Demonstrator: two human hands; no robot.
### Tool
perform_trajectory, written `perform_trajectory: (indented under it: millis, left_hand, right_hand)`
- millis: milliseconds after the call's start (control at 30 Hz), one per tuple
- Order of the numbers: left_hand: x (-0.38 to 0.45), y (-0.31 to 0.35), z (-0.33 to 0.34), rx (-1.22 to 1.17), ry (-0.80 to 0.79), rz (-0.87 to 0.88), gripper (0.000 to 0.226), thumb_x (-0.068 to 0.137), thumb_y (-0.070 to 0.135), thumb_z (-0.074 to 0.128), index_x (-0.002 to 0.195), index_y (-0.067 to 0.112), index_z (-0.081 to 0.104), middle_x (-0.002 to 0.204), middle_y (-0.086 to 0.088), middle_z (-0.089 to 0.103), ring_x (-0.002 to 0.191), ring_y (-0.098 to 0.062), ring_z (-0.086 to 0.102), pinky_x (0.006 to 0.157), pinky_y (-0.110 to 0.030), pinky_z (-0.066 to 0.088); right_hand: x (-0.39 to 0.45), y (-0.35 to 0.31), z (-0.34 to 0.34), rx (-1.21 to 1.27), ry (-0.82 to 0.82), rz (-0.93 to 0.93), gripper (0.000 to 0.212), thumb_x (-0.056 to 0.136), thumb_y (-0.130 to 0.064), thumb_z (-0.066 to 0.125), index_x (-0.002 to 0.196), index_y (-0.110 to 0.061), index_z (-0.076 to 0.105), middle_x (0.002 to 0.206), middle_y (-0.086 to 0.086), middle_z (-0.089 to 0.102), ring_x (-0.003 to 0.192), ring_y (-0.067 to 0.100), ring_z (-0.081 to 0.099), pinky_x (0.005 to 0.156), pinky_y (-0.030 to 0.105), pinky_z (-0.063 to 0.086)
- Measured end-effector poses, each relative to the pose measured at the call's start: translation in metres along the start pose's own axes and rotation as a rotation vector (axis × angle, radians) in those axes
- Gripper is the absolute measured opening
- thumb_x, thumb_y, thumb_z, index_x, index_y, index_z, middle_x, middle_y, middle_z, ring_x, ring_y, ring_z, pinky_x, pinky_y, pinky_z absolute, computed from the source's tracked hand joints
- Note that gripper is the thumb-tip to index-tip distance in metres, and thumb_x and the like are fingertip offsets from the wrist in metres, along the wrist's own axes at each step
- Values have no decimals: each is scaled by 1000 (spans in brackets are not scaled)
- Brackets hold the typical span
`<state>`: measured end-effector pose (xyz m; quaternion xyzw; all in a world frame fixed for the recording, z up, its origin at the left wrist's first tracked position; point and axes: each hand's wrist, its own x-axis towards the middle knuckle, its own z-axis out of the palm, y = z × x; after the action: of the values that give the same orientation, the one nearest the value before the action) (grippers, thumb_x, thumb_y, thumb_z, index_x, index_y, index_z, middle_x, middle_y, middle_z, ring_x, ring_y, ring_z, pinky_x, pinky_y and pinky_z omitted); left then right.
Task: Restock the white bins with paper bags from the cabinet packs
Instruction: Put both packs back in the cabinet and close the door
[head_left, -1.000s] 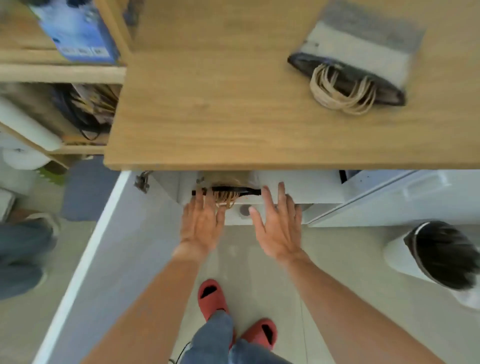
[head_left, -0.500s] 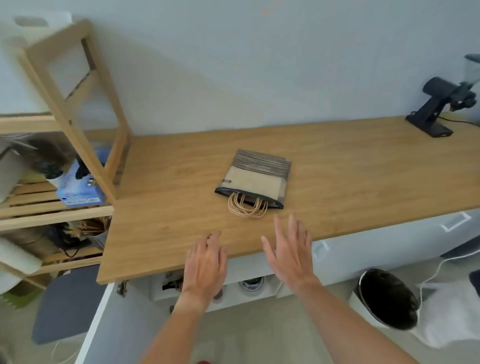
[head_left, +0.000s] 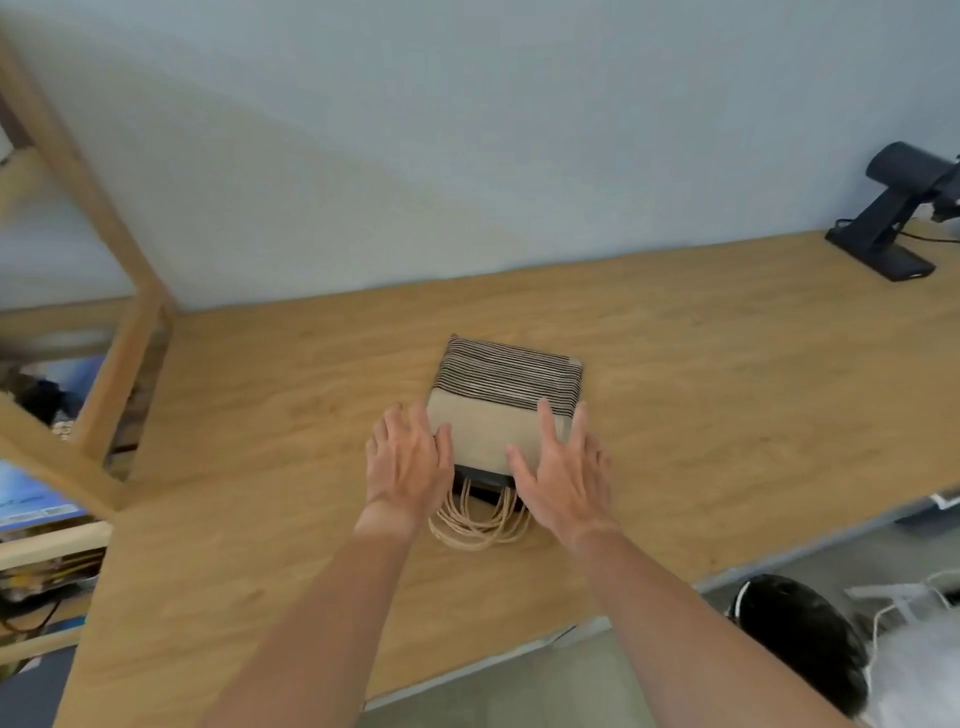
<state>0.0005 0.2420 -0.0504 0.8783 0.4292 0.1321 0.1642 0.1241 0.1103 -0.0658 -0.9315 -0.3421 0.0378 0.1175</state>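
A flat stack of tan paper bags (head_left: 498, 410) with twisted paper handles (head_left: 480, 522) lies on the wooden counter (head_left: 701, 395), its folded edges striped dark at the far end. My left hand (head_left: 408, 460) is at the stack's near left corner, fingers spread, thumb over the top bag. My right hand (head_left: 561, 467) lies on the near right part of the stack, fingers apart. Neither hand is closed around the stack. No white bin is in view.
A wooden shelf frame (head_left: 98, 291) with blurred items stands at the left. A black stand-mounted device (head_left: 893, 218) sits at the counter's far right. Below the counter's front edge at the right is a bin with a dark liner (head_left: 800, 644).
My view rose from the open cabinet below to the counter top. Both hands moved up and forward from the cabinet to the stack of bags on the counter.
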Motion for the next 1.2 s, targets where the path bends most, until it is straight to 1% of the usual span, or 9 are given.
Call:
perform_trajectory:
  millis: [100,233,467,667,800,1000,1067,1133,1200]
  left_hand:
    - [22,-5,16,59,-98,12,49,103,41,32,145,15,30,132,-18,47,115,-33,49,94,-44,43]
    - [31,-9,37,241,-164,56,61,103,47,25,155,17,11,128,-17,49,109,-32,50,86,-41,47]
    - [26,-6,45,259,-127,35,59,104,48,22,154,20,12,116,-18,52,92,-30,62,71,-36,55]
    - [-13,2,39,319,-181,-12,61,104,48,21,157,23,5,125,-21,48,97,-33,62,73,-36,54]
    - [-59,-1,31,483,-325,100,57,103,29,27,156,15,10,154,-17,30,110,-37,53,80,-39,51]
    - [-164,6,14,384,-336,-27,53,104,22,34,154,17,17,157,-19,27,105,-36,55,79,-40,51]
    - [-203,8,13,454,-334,59,53,104,15,35,154,14,18,163,-18,9,96,-32,57,70,-36,51]
    - [-239,8,13,442,-341,112,52,103,8,38,152,12,24,164,-17,-10,91,-32,59,70,-35,52]
    - [-274,12,6,389,-358,41,40,101,6,38,141,10,37,163,-17,-15,93,-34,61,73,-39,57]
  right_hand:
    - [17,2,22,-21,-34,14,83,91,-73,30,158,-34,1,164,20,0,141,40,30,111,54,31]
    - [32,1,41,-123,9,43,84,87,-79,22,158,-36,11,163,23,12,125,43,39,102,54,35]
    - [36,10,40,-215,87,-76,82,91,-76,15,158,-29,20,155,26,30,100,35,51,78,43,48]
    - [0,17,38,-183,72,-88,77,95,-71,22,157,-25,23,152,28,32,103,38,53,81,45,51]
    - [-46,22,33,-156,21,-87,77,94,-71,18,157,-29,22,155,25,28,108,38,50,84,44,50]
    - [-137,39,21,-114,-43,-154,74,96,-68,25,159,-30,16,155,25,25,114,42,51,91,46,49]
    - [-171,47,19,-72,-88,-135,74,95,-70,24,159,-34,10,158,24,19,113,43,55,88,44,51]
    - [-206,57,18,-31,-122,-128,74,95,-70,25,158,-37,7,160,22,14,109,44,57,87,44,52]
    - [-237,67,16,11,-130,-149,73,95,-69,29,158,-39,8,161,19,11,113,43,54,88,45,52]
